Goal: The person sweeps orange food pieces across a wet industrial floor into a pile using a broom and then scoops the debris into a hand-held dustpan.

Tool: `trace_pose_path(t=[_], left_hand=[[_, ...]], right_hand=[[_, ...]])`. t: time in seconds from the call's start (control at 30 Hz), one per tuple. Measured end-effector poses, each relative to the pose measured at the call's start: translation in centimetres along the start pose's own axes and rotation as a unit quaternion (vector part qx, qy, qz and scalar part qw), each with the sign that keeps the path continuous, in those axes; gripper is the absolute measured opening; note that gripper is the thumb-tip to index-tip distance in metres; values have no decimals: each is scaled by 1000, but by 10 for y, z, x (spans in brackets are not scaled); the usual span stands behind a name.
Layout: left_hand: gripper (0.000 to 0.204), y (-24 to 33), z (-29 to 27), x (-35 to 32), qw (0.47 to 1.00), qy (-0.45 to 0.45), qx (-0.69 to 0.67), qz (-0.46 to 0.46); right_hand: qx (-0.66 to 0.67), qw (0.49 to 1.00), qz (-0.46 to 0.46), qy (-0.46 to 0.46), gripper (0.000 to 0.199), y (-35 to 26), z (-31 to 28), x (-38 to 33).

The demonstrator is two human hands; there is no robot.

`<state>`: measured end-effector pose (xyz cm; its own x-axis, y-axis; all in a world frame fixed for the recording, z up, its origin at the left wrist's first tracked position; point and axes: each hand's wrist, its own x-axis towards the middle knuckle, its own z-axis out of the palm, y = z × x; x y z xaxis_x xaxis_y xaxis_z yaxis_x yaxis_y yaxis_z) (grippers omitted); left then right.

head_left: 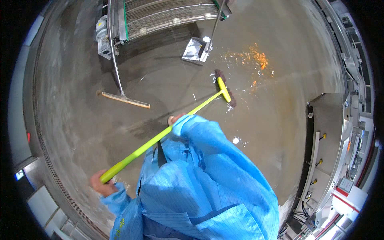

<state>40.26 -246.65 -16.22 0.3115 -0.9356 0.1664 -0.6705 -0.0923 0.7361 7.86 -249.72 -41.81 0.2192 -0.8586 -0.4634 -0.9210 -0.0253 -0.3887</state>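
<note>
A broom point(149, 145) with a yellow-green handle and head slants across in front of me. My left hand point(103, 184) is closed around the top end of its handle. Farther along, my right hand point(175, 119) grips the handle too, its fingers partly hidden by the blue sleeve. The broom's dark bristles rest on the wet floor, at the right of the middle. Beyond the bristles lies a scatter of orange scraps point(261, 60). A metal long-handled dustpan point(196, 50) stands on the floor just past the broom head.
A floor squeegee point(126, 100) leans at the left against a mesh-belt conveyor point(172, 18) with a motor point(103, 38). Steel machinery point(326, 148) with yellow knobs lines the right side. A drain channel point(52, 164) runs along the left of the wet floor point(276, 120).
</note>
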Motion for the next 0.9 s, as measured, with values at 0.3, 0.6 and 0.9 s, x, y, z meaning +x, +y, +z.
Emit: trace_pose_path(t=[0.3, 0.6, 0.9], left_hand=[[23, 41, 13, -105, 936, -114, -277, -184], [14, 23, -155, -166, 920, 182, -337, -83], [17, 34, -71, -253, 950, 139, -241, -140]], right_hand=[[19, 992, -42, 113, 16, 62, -31, -110], [145, 986, -88, -4, 13, -117, 106, -182], [61, 994, -85, -40, 22, 2, 102, -221]])
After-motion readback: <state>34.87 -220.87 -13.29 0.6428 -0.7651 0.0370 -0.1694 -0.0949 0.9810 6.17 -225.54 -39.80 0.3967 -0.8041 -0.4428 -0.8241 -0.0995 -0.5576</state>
